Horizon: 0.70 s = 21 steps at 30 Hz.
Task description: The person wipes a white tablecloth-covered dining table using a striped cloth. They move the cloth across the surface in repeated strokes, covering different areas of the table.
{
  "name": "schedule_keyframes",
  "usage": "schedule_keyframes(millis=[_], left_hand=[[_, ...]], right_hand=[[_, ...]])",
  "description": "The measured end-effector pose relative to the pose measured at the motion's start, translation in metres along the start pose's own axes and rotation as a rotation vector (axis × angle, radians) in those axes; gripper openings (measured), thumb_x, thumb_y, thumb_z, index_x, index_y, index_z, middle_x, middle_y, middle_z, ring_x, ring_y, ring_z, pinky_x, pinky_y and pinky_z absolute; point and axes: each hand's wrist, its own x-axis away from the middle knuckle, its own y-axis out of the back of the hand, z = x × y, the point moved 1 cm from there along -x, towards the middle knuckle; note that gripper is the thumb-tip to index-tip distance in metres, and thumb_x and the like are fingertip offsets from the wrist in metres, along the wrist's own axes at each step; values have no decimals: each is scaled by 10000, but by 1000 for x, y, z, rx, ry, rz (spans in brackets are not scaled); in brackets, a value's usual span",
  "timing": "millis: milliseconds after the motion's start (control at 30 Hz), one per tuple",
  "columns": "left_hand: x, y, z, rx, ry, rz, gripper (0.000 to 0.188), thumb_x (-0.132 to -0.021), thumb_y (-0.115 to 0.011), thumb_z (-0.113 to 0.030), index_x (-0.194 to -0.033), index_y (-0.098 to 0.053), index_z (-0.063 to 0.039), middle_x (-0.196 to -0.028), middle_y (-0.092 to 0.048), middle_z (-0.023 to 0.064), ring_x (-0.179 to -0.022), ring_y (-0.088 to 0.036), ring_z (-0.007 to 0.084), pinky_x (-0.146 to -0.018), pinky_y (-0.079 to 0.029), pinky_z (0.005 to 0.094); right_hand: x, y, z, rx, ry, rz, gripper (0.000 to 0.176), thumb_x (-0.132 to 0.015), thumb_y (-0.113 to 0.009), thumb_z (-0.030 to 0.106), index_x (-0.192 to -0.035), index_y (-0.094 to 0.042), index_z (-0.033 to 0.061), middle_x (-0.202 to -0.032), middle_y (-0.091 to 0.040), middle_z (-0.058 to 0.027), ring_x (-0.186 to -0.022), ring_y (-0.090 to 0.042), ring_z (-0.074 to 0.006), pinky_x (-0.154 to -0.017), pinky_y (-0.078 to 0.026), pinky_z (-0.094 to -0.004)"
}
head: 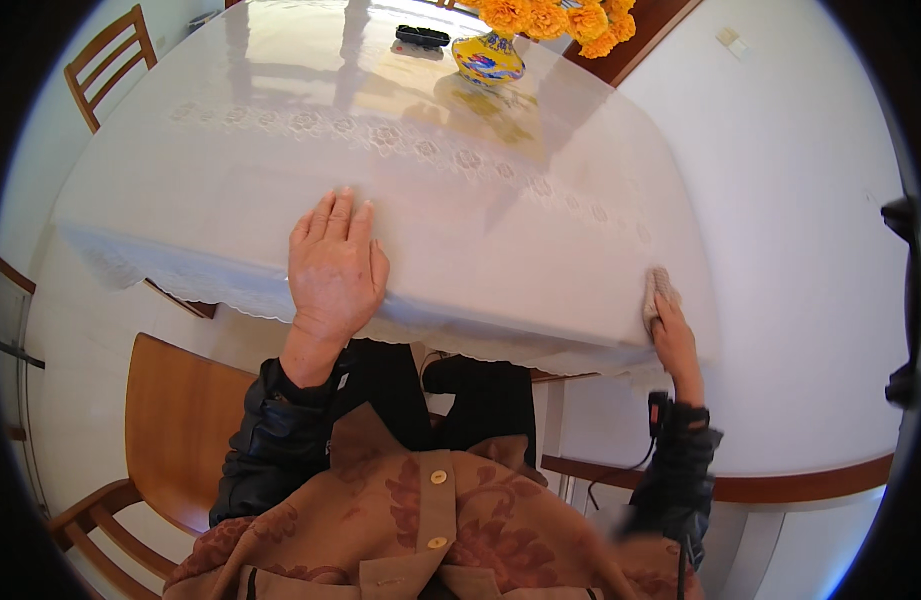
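Observation:
My left hand (337, 262) lies flat, palm down, near the front edge of the table, on a white lace tablecloth (445, 247) with a glossy surface. Nothing shows beneath its fingers. At the table's right end, my right hand (672, 330) grips a bunched beige cloth (659, 296), which rests on the covered tabletop close to the corner. Part of the cloth is hidden by the fingers. A band of embroidered flowers (385, 136) runs across the cover beyond both hands.
A yellow and blue vase (488, 60) of orange flowers (550, 19) stands far back, beside a black object (423, 36). One wooden chair (183, 420) is at my left, another chair (112, 64) at the far left. A white wall (798, 247) borders the right side.

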Motion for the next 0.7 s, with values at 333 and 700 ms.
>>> schedule_keyframes(millis=[333,700], left_hand=[[-1,-4,-1,-18,3,6,398,-852,-602,-158,-1209,-682,-2,-1315,-640,227,-1261,-579,374,-1078,-409,479],[-3,-1,-2,8,-2,50,392,-859,-579,-125,-1217,-678,-2,-1330,-633,212,-1286,-558,363,-1088,-400,464]], right_hand=[[-88,-28,214,-40,839,115,588,-927,-591,135,-1494,-436,108,-1551,-376,-243,-1454,-315,-462,-1189,-287,-543],[-188,-37,35,-52,377,23,509,-958,-523,178,-1465,-486,179,-1523,-430,-226,-1394,-392,-444,-1171,-349,-466]])
